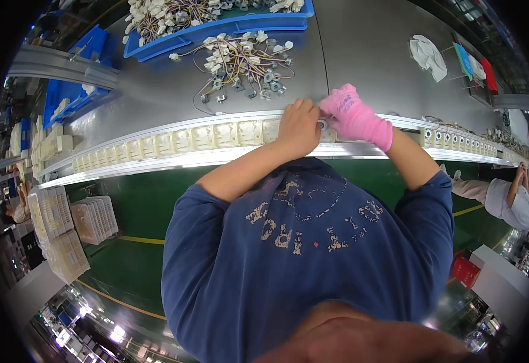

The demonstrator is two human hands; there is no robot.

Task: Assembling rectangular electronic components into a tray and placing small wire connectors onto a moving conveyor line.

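Note:
My bare left hand point(300, 126) rests on a row of cream plastic housings point(222, 135) set along a metal rail. Its fingers are curled and closed, and whatever they hold is hidden. Close beside it, my right hand point(350, 115) wears a pink glove; its fingers bend together over the same row, and their tips are partly hidden. Between the two hands shows a small round metallic part point(322, 124), at one of the housings. Beyond the rail lies a loose tangle of wired parts point(240, 63) with white connectors and small grey metal pieces.
A blue tray point(228, 27) heaped with wired parts stands at the far side. Blue bins point(65, 100) sit at left, white crates point(58, 224) on the floor. A white cloth point(427, 56) lies at far right. Another person point(509, 199) works farther right along the rail point(155, 163).

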